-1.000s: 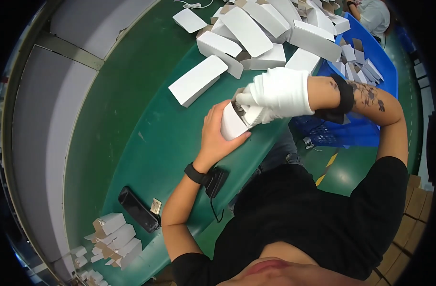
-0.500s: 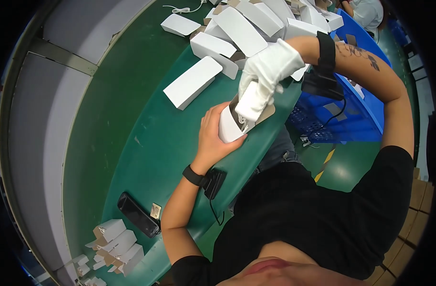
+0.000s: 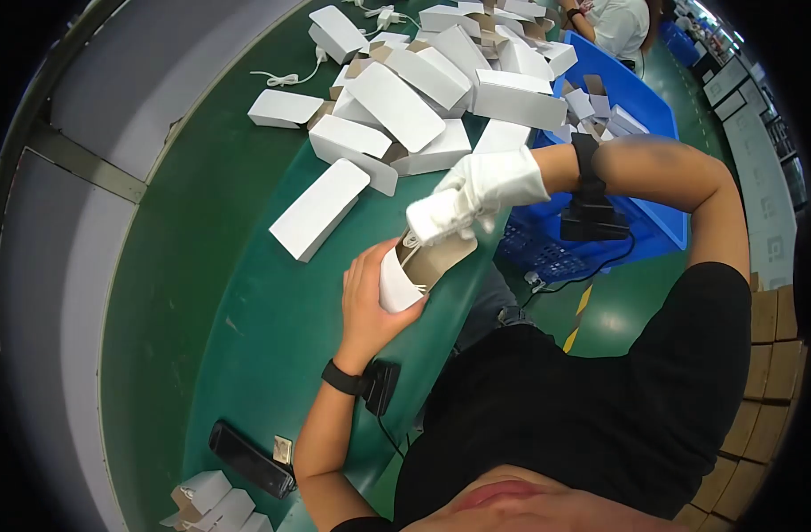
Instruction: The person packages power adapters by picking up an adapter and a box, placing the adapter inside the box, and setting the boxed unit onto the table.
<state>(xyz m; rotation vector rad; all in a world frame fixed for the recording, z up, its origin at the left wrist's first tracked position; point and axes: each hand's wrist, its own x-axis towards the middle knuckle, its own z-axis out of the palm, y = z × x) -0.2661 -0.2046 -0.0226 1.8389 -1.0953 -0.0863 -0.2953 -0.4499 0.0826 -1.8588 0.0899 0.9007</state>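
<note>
My bare left hand [image 3: 366, 297] grips an open white carton [image 3: 396, 282] from its left side, fingers along the far side and thumb at the near end. Above the carton's opening is my right hand [image 3: 498, 184] in a white glove, closed on a white charger [image 3: 434, 218]. From the charger a thin white cable [image 3: 412, 253] hangs into the carton, whose inside is brown. Where the glove ends and the charger begins is hard to make out. A closed white carton [image 3: 319, 211] lies beyond my left hand on the green table [image 3: 246, 355].
White cartons [image 3: 396, 102] are heaped at the far end, with plugs on cables [image 3: 385, 18] beside them. A blue crate [image 3: 658, 97] with cartons stands right of the table. A black phone [image 3: 250, 457] and more cartons [image 3: 215, 505] lie near left. Another person [image 3: 622, 27] sits far right.
The charger in my right hand has risen off the carton's opening, and more of the cable inside shows. The whole view has shifted; my left hand still holds the carton.
</note>
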